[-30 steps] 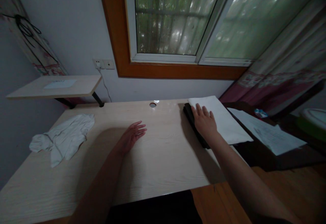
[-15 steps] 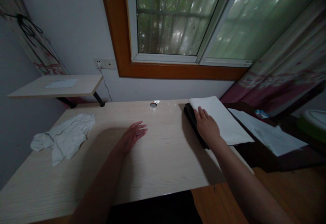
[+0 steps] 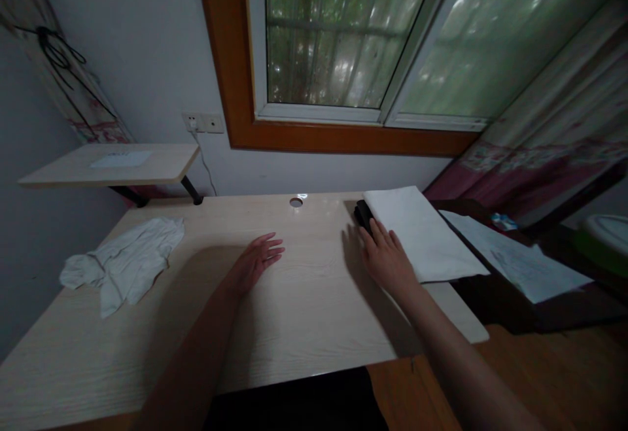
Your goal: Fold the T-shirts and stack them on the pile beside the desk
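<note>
Palm down, my right hand [image 3: 390, 261] lies at the left edge of a flat white sheet [image 3: 426, 235], with its fingers stretched over a folded black bundle [image 3: 363, 214]. Most of the bundle is hidden by the hand and the sheet. Whether the sheet is paper or cloth I cannot tell. Nothing is in my left hand [image 3: 256, 262], which is held at the middle of the pale wooden desk [image 3: 304, 313] with its fingers apart. Farther left, a crumpled white cloth [image 3: 132, 254] lies on the desk.
A small raised shelf [image 3: 167, 166] with a paper label [image 3: 122, 159] stands at the back left. Beyond the desk's right edge, another white sheet [image 3: 510, 258] lies on a dark surface. A cable hole [image 3: 296, 203] is near the desk's back edge.
My right hand has slid left and slightly toward me, from the white sheet's top onto its left edge and the black bundle. My left hand has stayed in place.
</note>
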Tool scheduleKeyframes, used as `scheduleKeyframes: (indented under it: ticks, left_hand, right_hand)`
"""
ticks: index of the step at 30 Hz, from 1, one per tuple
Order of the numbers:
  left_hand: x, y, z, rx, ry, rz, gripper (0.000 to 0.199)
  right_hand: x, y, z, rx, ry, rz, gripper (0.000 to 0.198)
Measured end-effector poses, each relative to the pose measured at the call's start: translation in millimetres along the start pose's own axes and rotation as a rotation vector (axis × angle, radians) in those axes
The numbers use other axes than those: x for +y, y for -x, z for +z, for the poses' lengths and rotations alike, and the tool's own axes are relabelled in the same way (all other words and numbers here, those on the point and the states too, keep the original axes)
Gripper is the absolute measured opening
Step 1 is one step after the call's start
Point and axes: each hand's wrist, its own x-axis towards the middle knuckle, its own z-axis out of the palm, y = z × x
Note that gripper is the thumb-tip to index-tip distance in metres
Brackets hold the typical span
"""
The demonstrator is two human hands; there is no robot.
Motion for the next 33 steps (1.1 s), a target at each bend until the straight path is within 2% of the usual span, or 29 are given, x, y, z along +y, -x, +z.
scheduleKeyframes:
  ticks: [7, 17, 24, 29, 33]
  left_hand:
    - [-1.2, -0.7, -2.1, 0.0, 0.009, 0.018, 0.042]
    - [1.7, -1.6, -3.9, 0.075, 0.022, 0.094, 0.04]
    - [5.0, -4.2, -6.2, 0.21, -0.001, 0.209, 0.035]
    - [9.5, -5.8, -17.9, 0.337, -0.152, 0.307, 0.032]
    - [27.4, -4.9, -32.9, 0.47, -0.286, 0.392, 0.028]
  right_hand:
    - [-33.0, 1.9, 21.8, -0.101, -0.227, -0.124, 0.054]
    - [-83.8, -8.6, 50.6, -0.108, -0.418, -0.178, 0.045]
    - [-84.1, -8.0, 62.2, -0.058, -0.483, -0.176, 0.042]
    - [-82.5, -6.9, 65.9, -0.007, -0.539, -0.169, 0.04]
    - [-82.4, -7.2, 63.9, 0.024, -0.569, -0.171, 0.038]
